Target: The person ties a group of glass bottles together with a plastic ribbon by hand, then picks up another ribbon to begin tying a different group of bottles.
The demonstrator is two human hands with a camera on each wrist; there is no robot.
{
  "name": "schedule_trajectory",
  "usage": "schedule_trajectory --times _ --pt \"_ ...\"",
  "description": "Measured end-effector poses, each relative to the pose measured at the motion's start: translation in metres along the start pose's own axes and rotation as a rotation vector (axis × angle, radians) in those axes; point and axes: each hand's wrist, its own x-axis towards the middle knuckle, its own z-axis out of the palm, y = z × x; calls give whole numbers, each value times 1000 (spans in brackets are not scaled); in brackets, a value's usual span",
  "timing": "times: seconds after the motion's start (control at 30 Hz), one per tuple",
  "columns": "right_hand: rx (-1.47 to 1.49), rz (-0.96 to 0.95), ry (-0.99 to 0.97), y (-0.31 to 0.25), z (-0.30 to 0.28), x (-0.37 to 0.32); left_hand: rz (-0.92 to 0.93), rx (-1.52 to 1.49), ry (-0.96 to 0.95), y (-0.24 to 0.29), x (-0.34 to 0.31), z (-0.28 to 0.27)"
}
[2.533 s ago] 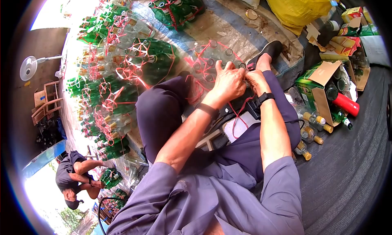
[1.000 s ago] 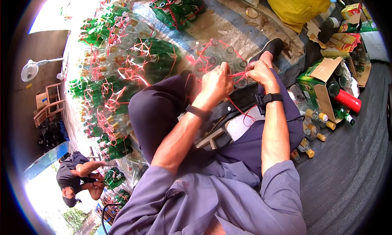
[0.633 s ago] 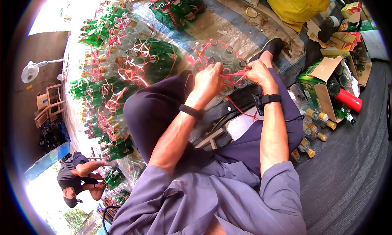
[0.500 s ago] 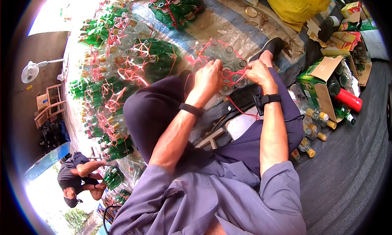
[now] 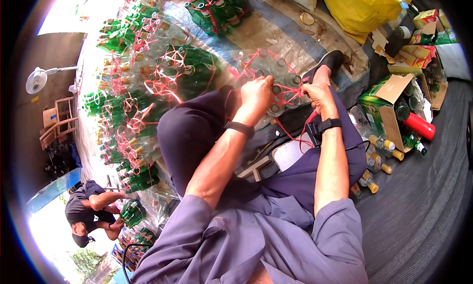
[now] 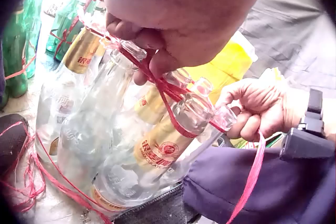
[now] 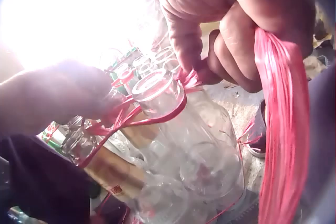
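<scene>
Clear glass bottles [image 5: 281, 71] stand bunched together, red twine [image 5: 288, 90] looped round their necks. At the near side of the bunch the left hand [image 5: 256, 100] pinches twine; in the left wrist view this hand [image 6: 184, 19] is above the necks, the strands [image 6: 152, 77] crossing beneath its fingers. On the other side, the right hand [image 5: 320, 97] grips the twine close to a bottle mouth. The right wrist view shows that hand [image 7: 236, 30] with curled fingers and a broad red tail [image 7: 283, 129] hanging from it. Gold labels [image 6: 160, 148] wrap some necks.
Tied green and clear bottles [image 5: 189, 69] crowd the left, another green bundle [image 5: 217, 10] behind. A yellow bag [image 5: 362, 10], an open carton [image 5: 387, 104], a red cylinder [image 5: 418, 125] and loose bottles [image 5: 377, 160] lie right. Another person [image 5: 88, 207] sits at lower left.
Since the earliest frame the hands have moved apart, and twine now spans between them over the bottle necks. In the last half second both have shifted slightly right in the head view.
</scene>
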Motion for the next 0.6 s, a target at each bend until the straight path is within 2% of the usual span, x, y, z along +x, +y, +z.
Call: schedule_trajectory --times 0.07,0.1,0.17,0.2,0.37,0.43,0.5,0.57,0.6 --pt "144 106 92 -3 1 -10 -2 -7 -3 1 -1 -2" --pt "142 100 93 -1 2 -9 -10 -22 -17 1 -2 -3" --pt "231 117 241 11 6 -5 -17 -38 -29 1 -4 -4" --pt "253 78 255 11 6 -6 -19 -57 -33 0 -6 -5" --pt "153 104 270 1 -3 -32 27 -168 -19 1 -18 -12" --pt "107 -56 220 3 -7 -38 65 -223 47 4 -24 -16" --pt "76 -110 190 0 -9 -48 82 -237 15 7 -32 -22" --pt "136 -56 149 -8 -7 -59 134 -152 -27 10 -39 -26" --pt "87 -98 101 -5 -9 -60 81 -191 -86 10 -39 -26"
